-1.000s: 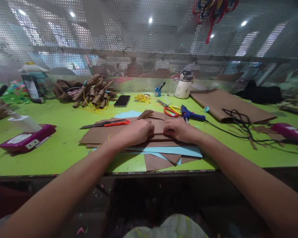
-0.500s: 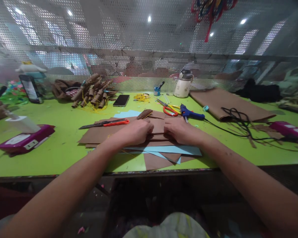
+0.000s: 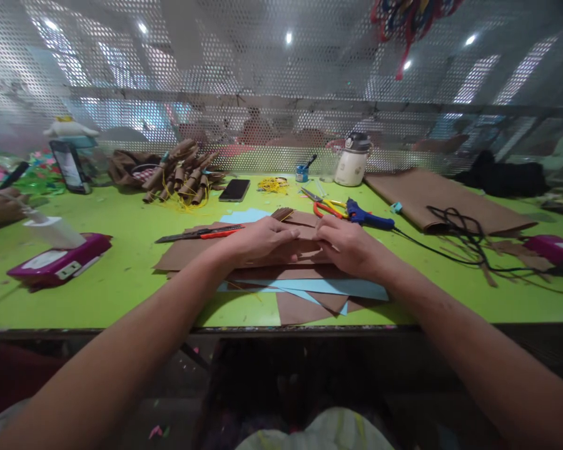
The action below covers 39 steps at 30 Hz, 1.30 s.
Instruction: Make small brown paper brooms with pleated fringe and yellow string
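Note:
Over a stack of brown paper sheets (image 3: 187,255), my left hand (image 3: 268,239) is closed on a narrow folded piece of brown paper (image 3: 307,245), its thumb and fingers at the left part. My right hand (image 3: 344,242) pinches the same paper at the other side, with curled fingers. Light blue paper (image 3: 342,287) sticks out from beneath the stack on the near side. A red and black utility knife (image 3: 220,232) lies on the stack beside my left wrist. Behind my right hand rest a blue glue gun (image 3: 368,217) and scissors (image 3: 331,209) with red and yellow handles.
Rolled brown paper tubes (image 3: 182,178), a phone (image 3: 234,190) and a white bottle (image 3: 351,161) stand or lie farther back. At left is a purple power strip (image 3: 59,261), with another person's hand (image 3: 2,209) beyond. The glue gun's black cable (image 3: 450,253) trails right.
My hands have lifted slightly from the stack, raising the folded paper between them. The left fingers have straightened somewhat. The whole view has shifted a little.

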{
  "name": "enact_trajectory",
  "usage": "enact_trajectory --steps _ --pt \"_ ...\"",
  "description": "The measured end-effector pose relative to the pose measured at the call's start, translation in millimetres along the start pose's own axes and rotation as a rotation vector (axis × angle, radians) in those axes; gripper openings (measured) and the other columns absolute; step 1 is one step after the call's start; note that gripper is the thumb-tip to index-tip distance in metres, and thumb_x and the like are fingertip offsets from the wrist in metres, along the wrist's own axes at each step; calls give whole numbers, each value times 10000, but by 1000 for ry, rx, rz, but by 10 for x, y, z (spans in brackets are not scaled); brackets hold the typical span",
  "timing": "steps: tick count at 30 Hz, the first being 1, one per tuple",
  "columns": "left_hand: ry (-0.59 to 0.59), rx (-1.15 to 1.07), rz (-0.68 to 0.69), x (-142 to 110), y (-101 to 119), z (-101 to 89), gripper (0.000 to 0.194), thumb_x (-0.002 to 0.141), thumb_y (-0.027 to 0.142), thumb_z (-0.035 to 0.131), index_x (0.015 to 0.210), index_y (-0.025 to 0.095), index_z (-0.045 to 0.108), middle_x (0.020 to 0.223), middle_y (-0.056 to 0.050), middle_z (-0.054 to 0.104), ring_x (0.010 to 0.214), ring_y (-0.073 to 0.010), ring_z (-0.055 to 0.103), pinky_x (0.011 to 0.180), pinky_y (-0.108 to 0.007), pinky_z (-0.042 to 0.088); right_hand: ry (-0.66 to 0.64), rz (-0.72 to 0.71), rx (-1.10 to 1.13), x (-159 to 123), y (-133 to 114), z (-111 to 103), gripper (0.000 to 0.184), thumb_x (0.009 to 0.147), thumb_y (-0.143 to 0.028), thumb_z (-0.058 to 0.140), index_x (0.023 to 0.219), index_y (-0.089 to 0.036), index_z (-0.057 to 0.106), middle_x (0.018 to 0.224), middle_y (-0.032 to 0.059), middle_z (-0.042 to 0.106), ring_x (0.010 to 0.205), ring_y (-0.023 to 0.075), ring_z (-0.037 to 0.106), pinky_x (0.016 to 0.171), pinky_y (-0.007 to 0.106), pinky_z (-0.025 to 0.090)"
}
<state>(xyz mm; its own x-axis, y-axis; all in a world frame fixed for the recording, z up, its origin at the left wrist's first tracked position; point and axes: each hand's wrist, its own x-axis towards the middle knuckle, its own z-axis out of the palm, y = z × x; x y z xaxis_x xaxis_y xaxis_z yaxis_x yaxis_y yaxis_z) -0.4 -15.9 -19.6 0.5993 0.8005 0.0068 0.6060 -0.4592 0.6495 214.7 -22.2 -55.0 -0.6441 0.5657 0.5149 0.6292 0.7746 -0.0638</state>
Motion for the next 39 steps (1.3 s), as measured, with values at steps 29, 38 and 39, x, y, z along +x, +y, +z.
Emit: enact_trajectory --steps 29,38,39 --pt "-14 -45 -28 21 3 101 256 812 376 546 710 149 605 665 -16 681 581 -119 571 513 -212 378 -249 479 800 31 -15 -158 349 831 -438 561 644 -144 580 537 13 612 430 79 510 426 190 364" --pt "-67 -74 37 -19 -36 15 268 801 389 563 676 154 595 604 -2 633 541 -107 533 506 -212 366 -433 404 929 -10 113 -165 351 880 -458 494 690 -164 496 577 10 640 440 80 536 433 189 372" --pt "-68 -57 29 -18 -43 13 263 797 388 567 679 155 597 593 1 625 532 -106 522 496 -212 354 -447 392 920 -9 112 -160 355 889 -456 475 689 -162 498 583 15 641 452 85 540 441 194 376"
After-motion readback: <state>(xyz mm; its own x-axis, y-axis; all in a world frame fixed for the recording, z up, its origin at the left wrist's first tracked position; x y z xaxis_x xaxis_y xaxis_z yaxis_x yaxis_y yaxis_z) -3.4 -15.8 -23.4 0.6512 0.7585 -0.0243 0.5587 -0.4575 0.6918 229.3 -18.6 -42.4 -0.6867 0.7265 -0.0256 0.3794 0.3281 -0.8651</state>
